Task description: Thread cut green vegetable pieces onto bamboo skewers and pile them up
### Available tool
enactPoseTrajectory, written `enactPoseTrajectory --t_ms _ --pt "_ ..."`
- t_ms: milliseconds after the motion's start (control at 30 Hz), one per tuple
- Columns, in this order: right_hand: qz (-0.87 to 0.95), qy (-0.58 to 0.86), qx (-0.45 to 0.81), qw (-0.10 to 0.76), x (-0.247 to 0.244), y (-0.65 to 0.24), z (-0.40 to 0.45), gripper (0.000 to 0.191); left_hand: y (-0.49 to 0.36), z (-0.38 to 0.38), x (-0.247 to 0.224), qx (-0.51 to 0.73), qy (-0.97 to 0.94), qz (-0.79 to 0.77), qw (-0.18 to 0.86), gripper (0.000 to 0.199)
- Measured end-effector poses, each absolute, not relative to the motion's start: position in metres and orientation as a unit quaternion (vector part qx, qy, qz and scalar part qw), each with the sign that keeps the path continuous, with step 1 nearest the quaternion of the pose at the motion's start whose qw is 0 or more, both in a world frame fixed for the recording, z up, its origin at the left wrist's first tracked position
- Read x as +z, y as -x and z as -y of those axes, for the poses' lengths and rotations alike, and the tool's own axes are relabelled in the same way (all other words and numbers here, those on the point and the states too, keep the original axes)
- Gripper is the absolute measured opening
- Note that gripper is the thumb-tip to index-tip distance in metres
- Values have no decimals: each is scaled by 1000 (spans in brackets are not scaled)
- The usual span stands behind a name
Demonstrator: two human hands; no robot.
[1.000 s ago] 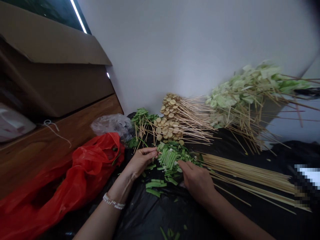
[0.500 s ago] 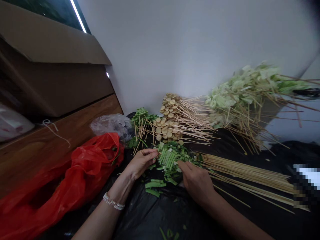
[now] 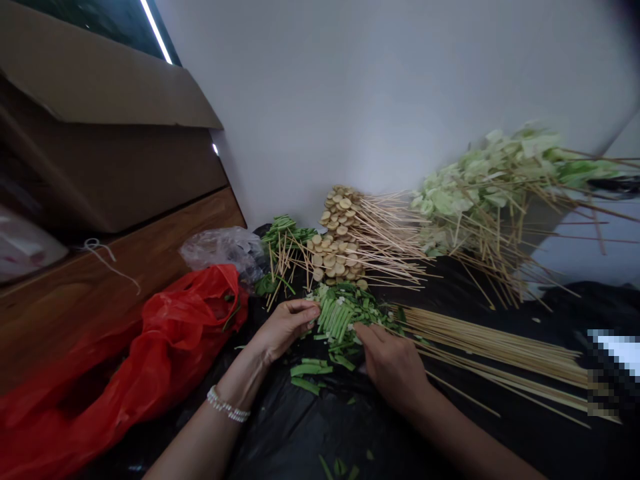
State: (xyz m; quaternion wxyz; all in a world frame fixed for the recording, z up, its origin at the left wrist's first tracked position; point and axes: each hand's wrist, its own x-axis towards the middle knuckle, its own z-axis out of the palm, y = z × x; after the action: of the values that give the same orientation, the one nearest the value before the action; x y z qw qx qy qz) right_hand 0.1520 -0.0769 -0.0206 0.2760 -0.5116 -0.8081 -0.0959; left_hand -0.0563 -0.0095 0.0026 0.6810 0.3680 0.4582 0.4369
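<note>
Cut green vegetable pieces [image 3: 336,319] lie in a row between my two hands, with a loose pile of greens behind them. My left hand [image 3: 290,327], with a beaded bracelet on its wrist, pinches at the row's left end; what its fingertips hold is too small to make out. At the row's right side my right hand [image 3: 390,357] has its fingers closed, and what they grip is hidden. Several loose green pieces [image 3: 310,368] lie on the black plastic sheet [image 3: 300,440] in front. Bare wooden skewers [image 3: 490,340] spread out to the right of my right hand.
Skewered round slices [image 3: 340,257] and skewered green pieces [image 3: 285,230] lie behind my hands. Skewered pale leaves [image 3: 465,180] are at the back right. A red plastic bag [image 3: 165,347], a clear bag [image 3: 225,250] and a cardboard box [image 3: 110,153] stand left, before a white wall.
My left hand has shifted very slightly right, toward the green pieces. My right hand has barely moved.
</note>
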Motion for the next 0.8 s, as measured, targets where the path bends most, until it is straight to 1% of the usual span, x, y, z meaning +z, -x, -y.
enactPoseTrajectory --t_ms 167,267,333,400,467,567,700,800 --pt "803 507 -112 292 -19 -155 74 34 64 7 8 431 -406 -458 663 37" --pt "789 518 -128 304 -18 -160 71 33 77 1 12 411 -512 -475 586 34" --pt "781 526 -136 308 -17 -162 69 32 87 -3 12 362 -599 -499 511 29" --pt "781 528 -137 303 -17 -163 69 31 95 -6 9 290 -669 -509 458 26" --pt "786 528 -134 294 -17 -163 69 32 100 -8 5 228 -708 -504 439 23" --pt "790 525 -131 289 -18 -162 70 34 105 -9 -3 173 -734 -511 413 23" --pt "789 524 -128 294 -19 -161 70 34 109 -10 -7 105 -775 -538 315 21" --pt "790 526 -123 292 -19 -161 69 34 108 -10 -6 80 -800 -527 275 17"
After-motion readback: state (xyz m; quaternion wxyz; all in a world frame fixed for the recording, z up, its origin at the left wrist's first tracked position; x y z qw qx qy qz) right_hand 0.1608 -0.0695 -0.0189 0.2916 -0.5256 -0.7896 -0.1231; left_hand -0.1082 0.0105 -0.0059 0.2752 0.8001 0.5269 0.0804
